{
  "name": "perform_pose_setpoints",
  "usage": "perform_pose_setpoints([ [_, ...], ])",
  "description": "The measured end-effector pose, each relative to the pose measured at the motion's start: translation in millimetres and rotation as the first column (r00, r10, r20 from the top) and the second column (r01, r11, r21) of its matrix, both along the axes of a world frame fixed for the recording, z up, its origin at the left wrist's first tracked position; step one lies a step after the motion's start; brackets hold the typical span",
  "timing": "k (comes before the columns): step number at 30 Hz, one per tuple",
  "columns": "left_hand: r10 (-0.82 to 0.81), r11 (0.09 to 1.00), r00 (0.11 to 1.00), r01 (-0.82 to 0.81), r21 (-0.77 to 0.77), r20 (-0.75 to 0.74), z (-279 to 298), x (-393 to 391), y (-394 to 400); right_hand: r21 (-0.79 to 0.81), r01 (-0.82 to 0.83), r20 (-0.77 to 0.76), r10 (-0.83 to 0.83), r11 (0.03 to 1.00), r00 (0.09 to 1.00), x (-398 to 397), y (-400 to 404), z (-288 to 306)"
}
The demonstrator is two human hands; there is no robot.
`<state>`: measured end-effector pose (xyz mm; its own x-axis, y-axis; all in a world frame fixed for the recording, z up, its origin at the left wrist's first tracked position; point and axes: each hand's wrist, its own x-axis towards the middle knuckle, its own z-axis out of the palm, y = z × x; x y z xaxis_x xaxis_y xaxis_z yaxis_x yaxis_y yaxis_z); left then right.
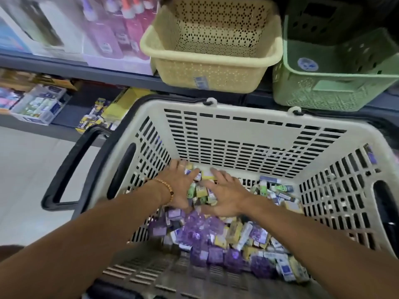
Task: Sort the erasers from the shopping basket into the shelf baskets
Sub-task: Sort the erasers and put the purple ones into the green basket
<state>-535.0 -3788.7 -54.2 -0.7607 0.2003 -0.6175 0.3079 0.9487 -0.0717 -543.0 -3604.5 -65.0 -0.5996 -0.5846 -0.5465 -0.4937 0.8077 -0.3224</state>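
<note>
A cream shopping basket with black handles fills the lower view, its bottom covered with several small boxed erasers in purple, yellow, green and white wrappers. My left hand, with a bead bracelet at the wrist, lies palm down on the pile near the far wall. My right hand lies beside it, fingers spread over the erasers. The two hands cup a cluster of green and yellow erasers between them. On the shelf above stand a beige shelf basket and a green shelf basket.
Glue bottles stand on the upper shelf to the left of the beige basket. The lower shelf holds boxes of stationery and yellow packs. Pale floor shows at the left. A dark basket sits inside the green one.
</note>
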Motion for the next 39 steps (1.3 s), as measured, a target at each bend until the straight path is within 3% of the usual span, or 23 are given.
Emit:
perform_pose_setpoints([
  [3, 0.040, 0.995, 0.999, -0.043, 0.093, 0.034, 6.1, -11.2, 2.7, -0.056, -0.033, -0.067, 0.029, 0.998, 0.997, 3.5, -2.2, -0.8],
  [6, 0.049, 0.983, 0.996, -0.061, 0.171, 0.076, 7.3, -6.8, 11.6, -0.101, 0.014, -0.030, -0.017, 0.995, 0.999, 6.6, 7.6, 4.4],
  [11, -0.111, 0.987, 0.992, 0.102, 0.123, 0.067, 20.4, 7.5, 29.9, -0.045, 0.106, 0.041, -0.105, 0.993, 0.994, 17.3, 35.8, 12.7],
  [16, 0.023, 0.974, 0.971, -0.075, 0.212, 0.238, 33.2, -2.9, 36.5, -0.056, 0.127, 0.033, -0.125, 0.990, 0.992, 22.5, 34.0, 10.7],
  [22, 0.039, 0.955, 0.987, -0.082, 0.286, 0.154, 36.1, 18.1, 35.5, 0.116, 0.147, 0.007, -0.149, 0.982, 0.989, 19.9, 30.4, 20.4],
  [25, 0.131, 0.907, 0.973, -0.195, 0.372, 0.191, 44.4, 27.8, 32.9, 0.023, 0.276, 0.102, -0.277, 0.961, 0.956, 16.9, 31.6, 29.8],
  [29, 0.274, 0.784, 0.878, -0.440, 0.437, 0.393, 62.1, 44.8, 14.3, -0.127, 0.392, 0.158, -0.372, 0.911, 0.915, 22.1, 41.7, 37.9],
  [32, 0.268, 0.761, 0.853, -0.472, 0.444, 0.448, 77.5, 56.5, 8.0, -0.208, 0.461, 0.220, -0.418, 0.863, 0.882, 20.4, 50.0, 39.0],
  [36, 0.341, 0.673, 0.811, -0.564, 0.478, 0.476, 79.9, 66.7, 11.5, -0.346, 0.678, 0.337, -0.589, 0.648, 0.735, 8.5, 44.6, 31.4],
  [39, 0.455, 0.535, 0.763, -0.646, 0.545, 0.459, 77.7, 61.8, 6.9, -0.422, 0.707, 0.326, -0.633, 0.567, 0.702, 1.6, 29.4, 16.4],
])
